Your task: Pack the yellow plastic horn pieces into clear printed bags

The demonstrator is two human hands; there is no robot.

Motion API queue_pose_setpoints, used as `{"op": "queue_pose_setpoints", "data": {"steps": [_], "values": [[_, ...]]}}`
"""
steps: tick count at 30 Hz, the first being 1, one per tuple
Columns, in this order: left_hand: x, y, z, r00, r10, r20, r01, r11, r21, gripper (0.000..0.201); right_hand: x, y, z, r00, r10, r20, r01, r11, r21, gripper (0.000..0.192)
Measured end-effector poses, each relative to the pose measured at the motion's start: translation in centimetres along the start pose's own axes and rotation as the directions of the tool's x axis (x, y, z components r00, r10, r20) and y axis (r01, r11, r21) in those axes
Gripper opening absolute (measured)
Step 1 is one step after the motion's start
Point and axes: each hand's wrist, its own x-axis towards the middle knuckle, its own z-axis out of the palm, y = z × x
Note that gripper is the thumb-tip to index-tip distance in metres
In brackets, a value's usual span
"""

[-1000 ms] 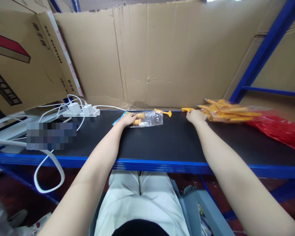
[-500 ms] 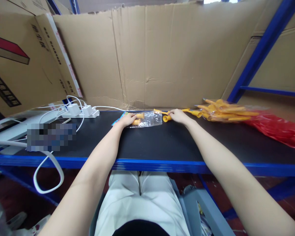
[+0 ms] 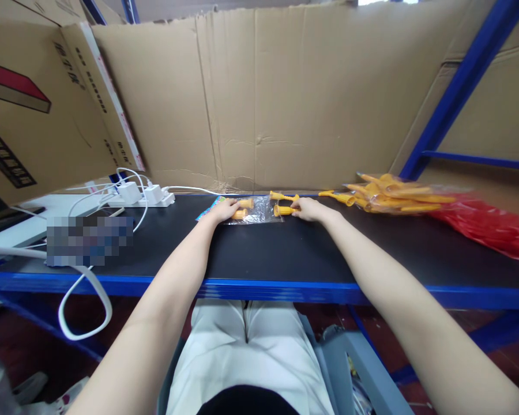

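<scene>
A clear plastic bag point(image 3: 262, 214) lies on the dark tabletop, with a colourful printed part point(image 3: 206, 208) at its left end. My left hand point(image 3: 221, 211) is closed on it, beside two orange cylindrical pieces point(image 3: 240, 214) that seem to be inside. Just right of the bag, my right hand point(image 3: 309, 209) has its fingers closed on a yellow plastic horn point(image 3: 284, 210), whose flared end lies at the bag's right edge. A second yellow plastic piece point(image 3: 281, 196) sits right behind, touching or near the fingers; whether it is also gripped is unclear.
Another yellow horn point(image 3: 341, 198) lies to the right, beside a clear bag full of yellow horns point(image 3: 387, 195) and a red plastic bag point(image 3: 493, 225). A power strip point(image 3: 140, 199) with white chargers and cables stands left. Cardboard point(image 3: 307, 104) walls the back; a blue rim point(image 3: 281, 290) edges the front.
My right hand has turned slightly and brought the yellow horn left, up to the bag's right end. The left hand and the bag have hardly moved.
</scene>
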Motion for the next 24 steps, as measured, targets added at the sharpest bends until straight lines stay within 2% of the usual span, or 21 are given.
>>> {"op": "queue_pose_setpoints", "data": {"steps": [6, 11, 16, 20, 24], "values": [[0.2, -0.2, 0.1, 1.0, 0.006, 0.006, -0.006, 1.0, 0.004, 0.043, -0.2, 0.4, -0.7, 0.996, 0.089, 0.008, -0.087, 0.989, -0.115, 0.025], [0.0, -0.1, 0.0, 1.0, -0.005, 0.006, 0.005, 1.0, 0.003, 0.042, -0.6, 1.0, -1.4, 0.981, 0.192, 0.014, -0.19, 0.978, -0.083, 0.022], [0.1, -0.1, 0.1, 1.0, -0.008, 0.006, 0.008, 1.0, 0.015, 0.043, -0.9, 1.0, -2.0, 0.962, 0.244, -0.126, -0.249, 0.968, -0.027, 0.025], [0.3, -0.4, 0.2, 1.0, 0.006, -0.001, -0.006, 1.0, 0.001, 0.045, -1.0, 0.3, -2.5, 0.958, 0.201, -0.206, -0.188, 0.979, 0.083, 0.029], [0.3, -0.4, 0.2, 1.0, -0.008, -0.013, 0.008, 1.0, 0.004, 0.043, -1.2, -0.8, -2.8, 0.978, 0.133, -0.159, -0.118, 0.988, 0.098, 0.032]]}}
